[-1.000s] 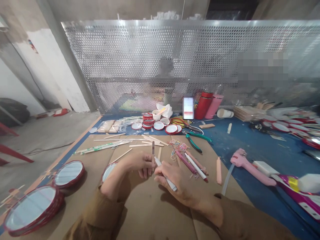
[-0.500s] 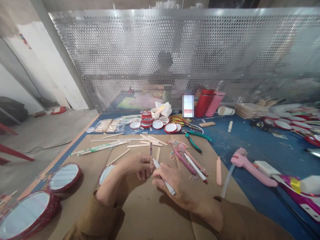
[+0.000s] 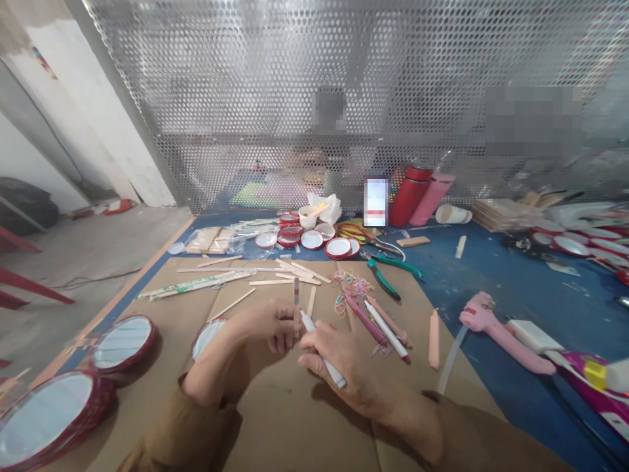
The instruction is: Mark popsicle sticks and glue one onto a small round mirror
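Note:
My left hand (image 3: 268, 328) pinches a wooden craft stick (image 3: 296, 292) that stands upright, its upper part coloured brownish. Wrapped round a white marker pen (image 3: 330, 367) is my right hand (image 3: 339, 354); the pen's tip is close to the stick, and I cannot tell whether they touch. Both hands are over a cardboard sheet (image 3: 289, 419). Beyond them lie several loose craft sticks (image 3: 265, 282) and a tangle of coloured rubber bands (image 3: 351, 285). Right of my hands rest another white marker (image 3: 386, 331), a dark pink pen (image 3: 363, 318) and a peach pen (image 3: 434, 337).
Round red-rimmed pieces (image 3: 122, 344) stand at the left, one partly behind my left forearm. A pink glue gun (image 3: 506, 337) lies at right, near a purple power strip (image 3: 590, 387). Green-handled pliers (image 3: 386, 278), a red flask (image 3: 410, 196) and a perforated metal panel (image 3: 275, 85) are farther back.
The view has tilted slightly down and shifted a little left. Both hands keep the same hold on stick and marker, with hardly any movement between them.

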Available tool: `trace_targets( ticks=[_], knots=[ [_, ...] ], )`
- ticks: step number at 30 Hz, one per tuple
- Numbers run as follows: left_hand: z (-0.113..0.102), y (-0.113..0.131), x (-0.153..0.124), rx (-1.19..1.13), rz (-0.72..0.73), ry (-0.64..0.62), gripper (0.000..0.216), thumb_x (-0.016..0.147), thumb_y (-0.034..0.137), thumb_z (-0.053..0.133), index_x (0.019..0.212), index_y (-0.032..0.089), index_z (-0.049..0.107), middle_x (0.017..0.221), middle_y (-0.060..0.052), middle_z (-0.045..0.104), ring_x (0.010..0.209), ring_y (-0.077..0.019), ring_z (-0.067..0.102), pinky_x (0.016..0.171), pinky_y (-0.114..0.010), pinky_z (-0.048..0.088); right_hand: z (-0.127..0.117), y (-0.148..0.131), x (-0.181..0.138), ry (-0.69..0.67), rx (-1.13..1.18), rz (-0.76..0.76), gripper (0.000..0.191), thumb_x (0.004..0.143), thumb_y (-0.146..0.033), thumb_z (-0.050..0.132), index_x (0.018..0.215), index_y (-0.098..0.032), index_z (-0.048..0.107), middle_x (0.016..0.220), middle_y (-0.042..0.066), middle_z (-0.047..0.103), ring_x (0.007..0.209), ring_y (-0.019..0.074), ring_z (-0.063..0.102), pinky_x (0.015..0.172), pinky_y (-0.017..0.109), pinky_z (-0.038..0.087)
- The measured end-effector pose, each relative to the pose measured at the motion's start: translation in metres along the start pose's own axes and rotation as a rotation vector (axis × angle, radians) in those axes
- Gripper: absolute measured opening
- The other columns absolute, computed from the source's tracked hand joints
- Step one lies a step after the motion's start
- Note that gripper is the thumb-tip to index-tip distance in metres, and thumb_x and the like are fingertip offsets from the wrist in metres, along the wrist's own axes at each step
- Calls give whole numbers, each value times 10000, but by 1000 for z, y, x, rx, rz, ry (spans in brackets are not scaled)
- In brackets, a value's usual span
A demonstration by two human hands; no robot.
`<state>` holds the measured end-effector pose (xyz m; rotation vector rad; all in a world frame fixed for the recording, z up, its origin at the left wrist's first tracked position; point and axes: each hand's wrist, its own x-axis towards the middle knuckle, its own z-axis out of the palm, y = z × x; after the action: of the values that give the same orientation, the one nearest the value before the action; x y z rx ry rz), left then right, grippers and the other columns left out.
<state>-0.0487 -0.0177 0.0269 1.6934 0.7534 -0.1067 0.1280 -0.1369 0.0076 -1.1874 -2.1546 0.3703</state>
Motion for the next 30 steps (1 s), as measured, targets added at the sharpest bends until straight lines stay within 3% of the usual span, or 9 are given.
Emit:
trace_targets(
  ticks=[9, 21, 30],
  knots=[
    [1, 1, -2, -2, -22, 21, 217, 778, 381, 577, 746, 167, 590, 605, -2, 582, 566, -136, 573, 548, -245, 463, 2, 1, -1, -35, -34, 31, 183, 1009, -346, 499, 979, -203, 610, 849, 35, 626, 776, 166, 590, 703, 261, 434],
    [0, -4, 0, 22, 8, 14, 242, 820, 389, 546, 784, 156, 600, 616, -14, 590, 573, -136, 586, 547, -244, 478, 6, 1, -1, 39, -106, -38, 159, 982, -338, 567, 948, -196, 629, 819, 22, 643, 750, 159, 608, 638, 248, 392],
    [3, -2, -2, -7, -11, 45, 270, 827, 426, 540, 717, 183, 583, 568, -2, 569, 536, -126, 561, 531, -231, 460, -3, -5, 4, -67, -148, -16, 130, 951, -319, 621, 927, -192, 626, 871, 31, 674, 786, 168, 638, 653, 250, 404]
  ],
)
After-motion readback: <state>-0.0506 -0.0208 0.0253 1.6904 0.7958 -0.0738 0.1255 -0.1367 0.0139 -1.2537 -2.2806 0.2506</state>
